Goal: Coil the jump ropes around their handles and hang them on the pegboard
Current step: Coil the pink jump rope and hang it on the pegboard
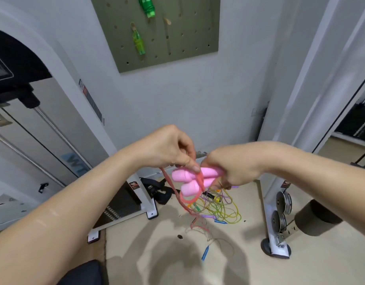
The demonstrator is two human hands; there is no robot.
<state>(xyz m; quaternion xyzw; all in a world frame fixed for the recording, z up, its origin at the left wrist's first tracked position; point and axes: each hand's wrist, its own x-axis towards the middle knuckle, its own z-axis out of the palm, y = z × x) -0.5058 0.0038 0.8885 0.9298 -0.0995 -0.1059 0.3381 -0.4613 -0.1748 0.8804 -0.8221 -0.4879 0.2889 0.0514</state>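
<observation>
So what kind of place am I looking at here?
Probably a gym: a weight stack at left, weight plates at right, and a pegboard on the wall holding green jump ropes.

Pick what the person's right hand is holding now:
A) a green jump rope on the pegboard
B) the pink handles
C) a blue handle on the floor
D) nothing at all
B: the right hand grips the pink handles, while the left hand pinches the pink rope beside them.
</observation>
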